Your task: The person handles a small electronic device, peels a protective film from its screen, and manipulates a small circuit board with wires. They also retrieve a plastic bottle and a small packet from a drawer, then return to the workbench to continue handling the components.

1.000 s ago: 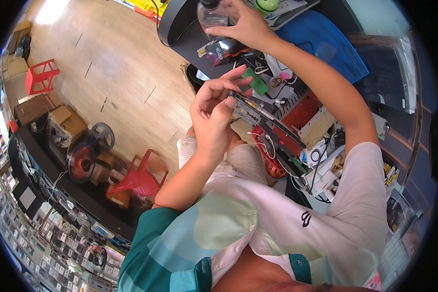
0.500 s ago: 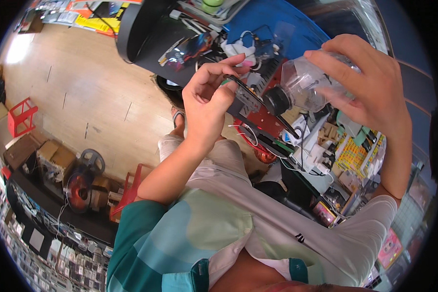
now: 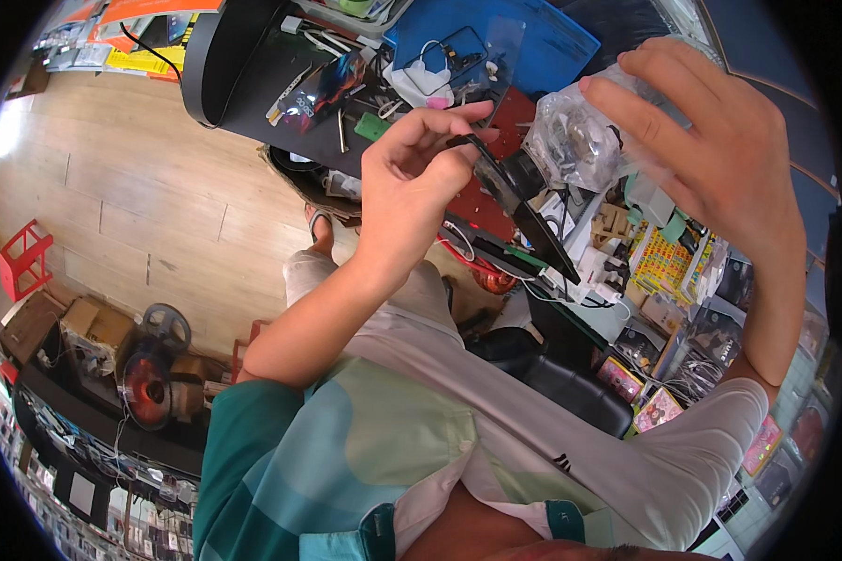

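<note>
Pinched at one end by my left hand (image 3: pixel 404 187), a thin black phone-like panel (image 3: pixel 544 238) hangs tilted, seen nearly edge-on. Thumb and fingers close on its upper edge. Curled round a clear plastic bottle (image 3: pixel 571 140), my right hand (image 3: pixel 716 150) tips it sideways. The bottle's black cap (image 3: pixel 522 173) points left at the panel's face; whether they touch I cannot tell. Part of the bottle is hidden behind my fingers. Below both hands lies a red mat (image 3: pixel 485 210) on the bench.
A blue tray (image 3: pixel 543 47) lies at the bench's far side, with a white charger and cables (image 3: pixel 421 84) nearby. A green block (image 3: pixel 372 126) rests near my left hand. Boxes and yellow-red packs (image 3: pixel 664 266) crowd the right. On the floor at left stands a red stool (image 3: pixel 25 260).
The panel has turned closer to edge-on, hiding the inner face seen before. The bottle has tipped further, its cap staying beside the panel. The whole view has shifted somewhat.
</note>
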Motion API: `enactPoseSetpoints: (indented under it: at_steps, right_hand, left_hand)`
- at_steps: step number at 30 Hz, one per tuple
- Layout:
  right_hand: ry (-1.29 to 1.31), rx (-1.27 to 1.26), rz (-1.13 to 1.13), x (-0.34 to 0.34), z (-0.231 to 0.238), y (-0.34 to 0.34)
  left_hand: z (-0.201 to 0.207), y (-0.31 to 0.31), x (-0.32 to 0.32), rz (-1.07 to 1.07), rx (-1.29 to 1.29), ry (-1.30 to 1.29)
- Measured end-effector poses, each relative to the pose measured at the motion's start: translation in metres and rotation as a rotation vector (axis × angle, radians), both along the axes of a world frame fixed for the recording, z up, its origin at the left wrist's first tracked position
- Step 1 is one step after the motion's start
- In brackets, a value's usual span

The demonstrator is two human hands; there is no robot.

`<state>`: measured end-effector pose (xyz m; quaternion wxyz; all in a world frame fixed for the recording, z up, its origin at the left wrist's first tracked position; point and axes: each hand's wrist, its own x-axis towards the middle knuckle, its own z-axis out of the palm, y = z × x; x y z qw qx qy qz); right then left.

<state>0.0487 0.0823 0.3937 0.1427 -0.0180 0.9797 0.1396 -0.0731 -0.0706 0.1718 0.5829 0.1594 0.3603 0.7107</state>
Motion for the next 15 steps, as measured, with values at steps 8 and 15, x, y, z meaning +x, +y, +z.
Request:
enactPoseSetpoints:
  at_steps: [8, 15]
  right_hand:
    - [-0.004, 0.015, 0.034, -0.0070, 0.0033, -0.0006]
    - [0.001, 0.035, -0.011, -0.0076, 0.0082, -0.0083]
  left_hand:
    - [0.0061, -0.0037, -0.0033, 0.021, 0.016, 0.003]
    - [0.0041, -0.0011, -0.0024, -0.011, 0.090, -0.161]
